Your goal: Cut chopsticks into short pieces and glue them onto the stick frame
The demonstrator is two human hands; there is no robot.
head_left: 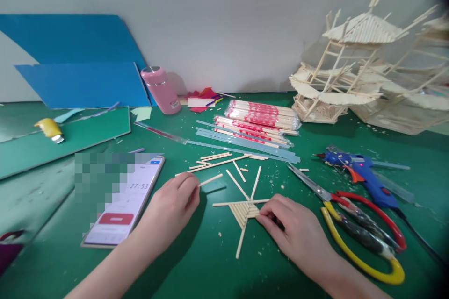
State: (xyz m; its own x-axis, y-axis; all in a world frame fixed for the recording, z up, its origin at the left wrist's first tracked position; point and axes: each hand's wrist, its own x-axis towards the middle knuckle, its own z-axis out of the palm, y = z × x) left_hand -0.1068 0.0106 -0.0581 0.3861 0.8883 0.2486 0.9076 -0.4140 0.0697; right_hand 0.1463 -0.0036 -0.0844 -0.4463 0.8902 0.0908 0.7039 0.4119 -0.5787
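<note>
a person's left hand [173,208] pinches a short, pale wood stick [210,180] btwn thumb & fingertips, fingers closed on its near end, the rest poking out to the right just above a green cutting mat [196,261]. the right hand [293,229] rests fingers-down on the right edge of a small fan-shaped panel of sticks [245,210], thin slats laid side by side w/ longer sticks crossing it; fingers curled & pressing, whether they actually grip a piece can't be told. the held stick sits just left of the panel, apart from it. more cut sticks [217,161] lie scattered behind. further back, bundles of wrapped chopsticks [261,119] in clear plastic w/ red print, too small to read, next to long translucent glue rods [245,142]. right: scissors [358,224] w/ red & yellow handles, a blue glue gun [365,175], & a pale stick-built pagoda model [340,65]. left: a phone [128,205] showing "27:53" over a red button, part of its screen blurred; a pink bottle [161,88]; blue card sheets [80,81] against the wall.
</note>
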